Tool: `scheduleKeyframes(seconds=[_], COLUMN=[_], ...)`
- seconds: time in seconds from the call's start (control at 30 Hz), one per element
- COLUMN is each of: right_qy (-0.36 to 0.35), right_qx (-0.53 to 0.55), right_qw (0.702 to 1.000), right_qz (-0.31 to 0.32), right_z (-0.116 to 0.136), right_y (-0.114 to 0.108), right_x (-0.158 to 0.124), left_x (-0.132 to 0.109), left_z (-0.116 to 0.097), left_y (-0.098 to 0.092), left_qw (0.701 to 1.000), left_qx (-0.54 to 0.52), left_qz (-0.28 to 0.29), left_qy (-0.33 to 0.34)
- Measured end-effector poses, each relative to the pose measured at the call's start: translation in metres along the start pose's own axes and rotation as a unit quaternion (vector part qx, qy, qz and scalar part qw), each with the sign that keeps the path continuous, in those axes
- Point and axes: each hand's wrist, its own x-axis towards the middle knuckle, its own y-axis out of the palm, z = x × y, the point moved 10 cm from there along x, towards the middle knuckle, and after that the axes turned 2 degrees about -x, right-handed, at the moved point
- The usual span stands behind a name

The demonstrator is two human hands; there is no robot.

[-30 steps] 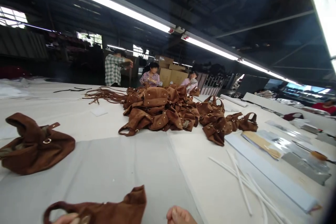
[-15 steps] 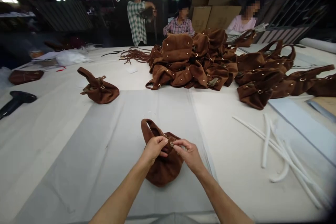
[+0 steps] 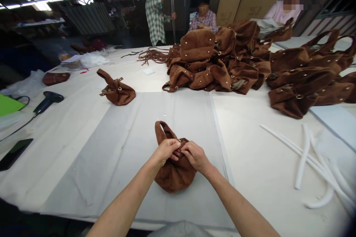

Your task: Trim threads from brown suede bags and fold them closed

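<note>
A brown suede handbag (image 3: 175, 177) stands on the grey sheet in front of me, its looped handle (image 3: 159, 130) rising at the upper left. My left hand (image 3: 167, 150) pinches the bag's upper edge near a metal ring. Close beside it, my right hand (image 3: 194, 154) has its fingertips pressed together on the same edge. The fingers of both hands nearly meet and hide the small part between them. A second, similar brown handbag (image 3: 121, 94) sits farther off to the left.
A big heap of brown bags (image 3: 198, 46) fills the table's far side, with more bags (image 3: 294, 96) at right. White tubes (image 3: 303, 159) lie to the right. At left are a black handheld scanner (image 3: 50, 98) and a phone (image 3: 16, 153). Several people (image 3: 155, 18) are beyond the table.
My view has swung left, bringing the phone into sight. My right fingers have closed in over the bag's edge, covering the round metal piece that showed before. Both hands stay at the bag.
</note>
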Motion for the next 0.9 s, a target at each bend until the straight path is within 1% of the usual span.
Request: scheduleKeyframes(seconds=[0.03,0.1,0.13,0.2,0.27,0.3,0.37,0.43,0.5,0.53,0.6,0.63,0.7,0.77,0.8,0.83,0.9], right_qy=[0.053,0.156,0.192,0.222,0.212,0.186,0.104,0.018,-0.037,-0.049,-0.045,-0.026,0.045,0.118,0.136,0.135,0.088], right_qx=[0.032,0.095,0.118,0.138,0.120,0.094,0.019,-0.049,-0.090,-0.105,-0.124,-0.126,-0.113,-0.087,-0.073,-0.064,-0.056], right_qw=[0.997,0.976,0.964,0.954,0.960,0.969,0.985,0.987,0.983,0.981,0.979,0.979,0.975,0.963,0.960,0.961,0.975], right_qz=[-0.041,-0.116,-0.138,-0.145,-0.138,-0.135,-0.138,-0.150,-0.156,-0.158,-0.156,-0.160,-0.188,-0.225,-0.233,-0.231,-0.197], right_z=[-0.012,-0.037,-0.045,-0.050,-0.041,-0.032,-0.008,0.014,0.026,0.027,0.024,0.019,0.004,-0.012,-0.015,-0.016,-0.007], right_y=[-0.006,-0.014,-0.015,-0.013,-0.011,-0.011,-0.010,-0.007,-0.001,0.001,0.005,0.004,-0.004,-0.015,-0.018,-0.018,-0.012], right_x=[-0.003,-0.014,-0.020,-0.028,-0.030,-0.028,-0.024,-0.021,-0.019,-0.018,-0.015,-0.014,-0.016,-0.023,-0.026,-0.027,-0.025], left_x=[0.000,-0.001,-0.002,-0.003,-0.005,-0.005,-0.004,-0.003,-0.002,-0.001,-0.001,-0.002,-0.003,-0.004,-0.005,-0.005,-0.005], left_z=[0.000,-0.001,-0.001,-0.002,-0.002,-0.001,0.000,0.001,0.002,0.002,0.002,0.002,0.002,0.001,0.001,0.001,0.002], left_y=[-0.001,-0.005,-0.007,-0.009,-0.010,-0.010,-0.008,-0.007,-0.007,-0.008,-0.010,-0.011,-0.012,-0.013,-0.013,-0.013,-0.012], left_qw=[1.000,1.000,1.000,1.000,1.000,1.000,1.000,0.999,0.999,0.999,0.998,0.998,0.998,0.998,0.998,0.998,0.998], left_qx=[-0.002,-0.005,-0.007,-0.011,-0.017,-0.020,-0.024,-0.027,-0.028,-0.029,-0.029,-0.029,-0.030,-0.029,-0.029,-0.029,-0.030], left_qz=[-0.002,-0.006,-0.008,-0.011,-0.013,-0.015,-0.018,-0.024,-0.034,-0.040,-0.052,-0.057,-0.063,-0.063,-0.063,-0.062,-0.059], left_qy=[0.001,0.002,0.002,0.004,0.004,0.002,-0.003,-0.005,-0.004,-0.002,0.003,0.005,0.008,0.009,0.009,0.008,0.006])
